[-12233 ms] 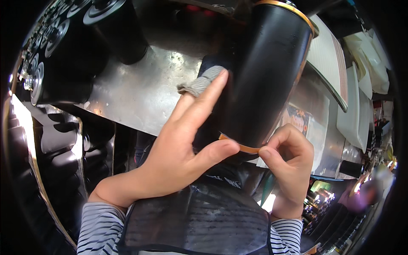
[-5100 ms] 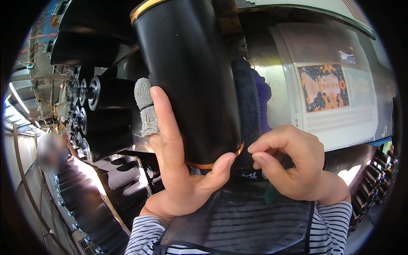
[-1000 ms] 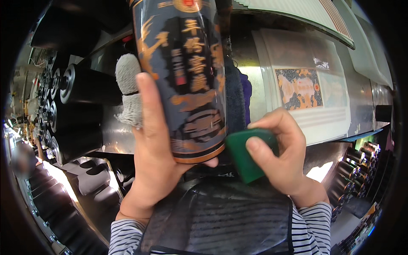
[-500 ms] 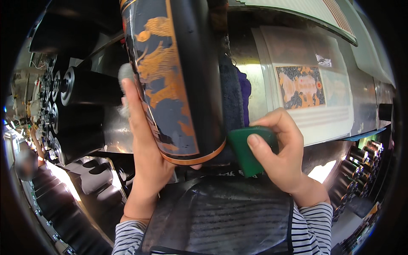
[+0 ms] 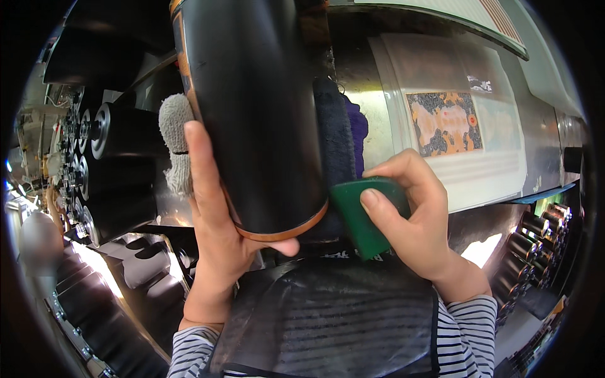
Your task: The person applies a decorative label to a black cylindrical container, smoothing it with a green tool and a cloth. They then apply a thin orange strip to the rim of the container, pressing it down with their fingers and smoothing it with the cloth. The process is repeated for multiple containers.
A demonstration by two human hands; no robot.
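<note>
A large black cylinder with an orange rim stretches away from me, its plain black side facing up. Only a thin strip of its orange pattern shows along the left edge. My left hand grips the near end, fingers along the left side and one digit under the rim. Beside those fingers is a grey knit piece with a dark band; whether it covers a finger I cannot tell. To the right of the cylinder, my right hand pinches a flat green scraper between thumb and fingers, close to the rim.
Dark blue and purple cloths lie right of the cylinder. Farther right, a patterned decal sheet rests on whitish sheets on a metal table. Several black cylinders stand in rows at left, with smaller ones at right.
The cylinder has rolled to the left, carrying its patterned side out of sight and bringing plain black up. My right hand and the scraper have shifted slightly left.
</note>
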